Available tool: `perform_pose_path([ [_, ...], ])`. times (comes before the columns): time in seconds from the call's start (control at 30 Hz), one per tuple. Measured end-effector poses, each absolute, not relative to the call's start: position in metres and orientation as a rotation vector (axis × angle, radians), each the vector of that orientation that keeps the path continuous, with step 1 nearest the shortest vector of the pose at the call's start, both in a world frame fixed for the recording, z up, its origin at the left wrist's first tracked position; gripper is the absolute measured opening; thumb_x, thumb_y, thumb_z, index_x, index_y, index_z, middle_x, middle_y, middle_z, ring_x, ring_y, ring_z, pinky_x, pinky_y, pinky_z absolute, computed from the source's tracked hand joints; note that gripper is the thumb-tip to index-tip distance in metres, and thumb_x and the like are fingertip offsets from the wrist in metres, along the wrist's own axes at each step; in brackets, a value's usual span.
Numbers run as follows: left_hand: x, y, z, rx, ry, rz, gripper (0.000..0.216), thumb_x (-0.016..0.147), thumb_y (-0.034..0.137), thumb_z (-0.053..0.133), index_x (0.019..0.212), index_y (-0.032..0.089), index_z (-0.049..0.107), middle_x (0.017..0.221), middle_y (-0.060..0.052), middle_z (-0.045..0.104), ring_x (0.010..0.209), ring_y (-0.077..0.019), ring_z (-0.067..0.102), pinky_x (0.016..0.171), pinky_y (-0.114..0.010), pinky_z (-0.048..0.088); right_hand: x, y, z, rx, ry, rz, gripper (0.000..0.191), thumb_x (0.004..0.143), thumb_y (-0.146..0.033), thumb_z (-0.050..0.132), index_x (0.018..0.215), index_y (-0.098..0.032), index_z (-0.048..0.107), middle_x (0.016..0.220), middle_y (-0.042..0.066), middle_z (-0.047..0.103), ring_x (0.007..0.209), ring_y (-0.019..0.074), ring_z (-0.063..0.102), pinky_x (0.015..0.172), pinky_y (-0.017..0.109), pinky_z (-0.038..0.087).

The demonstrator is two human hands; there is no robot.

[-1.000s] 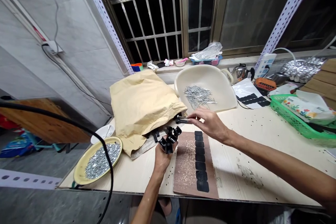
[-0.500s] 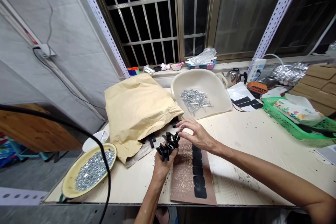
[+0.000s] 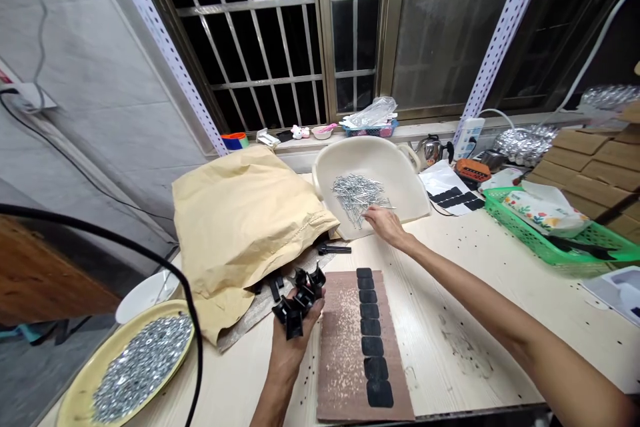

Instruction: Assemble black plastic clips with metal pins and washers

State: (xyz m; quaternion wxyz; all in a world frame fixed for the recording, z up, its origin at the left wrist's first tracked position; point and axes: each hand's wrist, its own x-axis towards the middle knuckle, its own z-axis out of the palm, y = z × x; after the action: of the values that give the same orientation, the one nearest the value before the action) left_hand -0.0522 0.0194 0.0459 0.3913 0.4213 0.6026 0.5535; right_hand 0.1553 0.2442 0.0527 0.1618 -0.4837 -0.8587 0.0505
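Observation:
My left hand [image 3: 293,343] is closed round a bunch of black plastic clips [image 3: 298,298], held up just left of a brown board [image 3: 350,353] that carries a column of black pads [image 3: 371,337]. My right hand [image 3: 384,225] reaches into the cream plastic scoop [image 3: 400,167], fingertips pinched at the edge of a pile of silver nails [image 3: 358,192]; whether it holds a nail I cannot make out. Loose black clips [image 3: 334,249] lie at the mouth of the tan paper sack [image 3: 240,220].
A yellow plate of small silver pieces [image 3: 127,373] sits at the table's left corner beside a white dish [image 3: 145,293]. A green basket [image 3: 560,230] with a floral packet, cardboard sheets [image 3: 595,170], a kettle [image 3: 430,147] and a barred window lie behind. A black cable [image 3: 195,347] arcs at left.
My right hand has left the clips by my left hand and moved away into the scoop of nails. The view has shifted right and down; my left hand keeps its clips.

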Motion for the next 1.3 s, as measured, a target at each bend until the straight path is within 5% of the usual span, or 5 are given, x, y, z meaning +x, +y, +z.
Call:
perform_pose_path([
  [0.37,-0.056,0.026,0.059,0.895,1.412,1.434,0.037,0.066,0.035,0.073,0.098,0.016,0.069,0.101,-0.011,0.071,0.100,-0.0270,0.063,0.091,-0.039,0.048,0.153,0.302,0.005,-1.193,-2.725,-0.072,0.026,0.085,-0.003,0.038,0.085,-0.013,0.062,0.103,0.015,0.062,0.098,0.0215,0.053,0.090,0.036,0.034],
  [0.6,-0.060,0.035,0.038,0.723,1.382,1.444,0.037,0.064,0.035,0.075,0.094,0.014,0.070,0.098,-0.012,0.071,0.095,-0.0254,0.066,0.092,-0.039,0.047,0.164,0.303,0.022,-1.140,-2.499,0.002,0.024,0.091,-0.014,0.032,0.100,-0.012,0.054,0.089,0.013,0.063,0.080,0.0203,0.059,0.074,0.034,0.043],
  [0.73,-0.058,0.038,0.038,0.995,1.474,1.412,0.034,0.068,0.034,0.072,0.097,0.017,0.066,0.095,-0.008,0.071,0.094,-0.0244,0.065,0.087,-0.036,0.048,0.149,0.261,0.062,-0.963,-1.935,0.493,0.038,0.093,-0.030,0.038,0.127,-0.015,0.033,0.091,0.007,0.065,0.074,0.0171,0.063,0.070,0.034,0.050],
  [0.93,-0.048,0.042,0.041,1.362,1.552,1.360,0.027,0.072,0.030,0.066,0.094,0.015,0.065,0.085,-0.004,0.068,0.084,-0.0224,0.062,0.079,-0.032,0.047,0.118,0.159,0.128,-0.541,-1.607,1.195,0.030,0.085,-0.036,0.055,0.108,-0.022,0.044,0.088,0.003,0.067,0.079,0.0150,0.065,0.077,0.034,0.053],
  [1.3,-0.040,0.032,0.049,1.467,1.547,1.339,0.027,0.070,0.026,0.062,0.094,0.016,0.066,0.079,0.000,0.066,0.072,-0.0177,0.057,0.067,-0.025,0.044,0.110,0.126,0.110,-0.437,-1.854,1.131,0.018,0.087,-0.030,0.054,0.102,-0.022,0.049,0.090,0.002,0.067,0.089,0.0156,0.065,0.085,0.036,0.050],
])
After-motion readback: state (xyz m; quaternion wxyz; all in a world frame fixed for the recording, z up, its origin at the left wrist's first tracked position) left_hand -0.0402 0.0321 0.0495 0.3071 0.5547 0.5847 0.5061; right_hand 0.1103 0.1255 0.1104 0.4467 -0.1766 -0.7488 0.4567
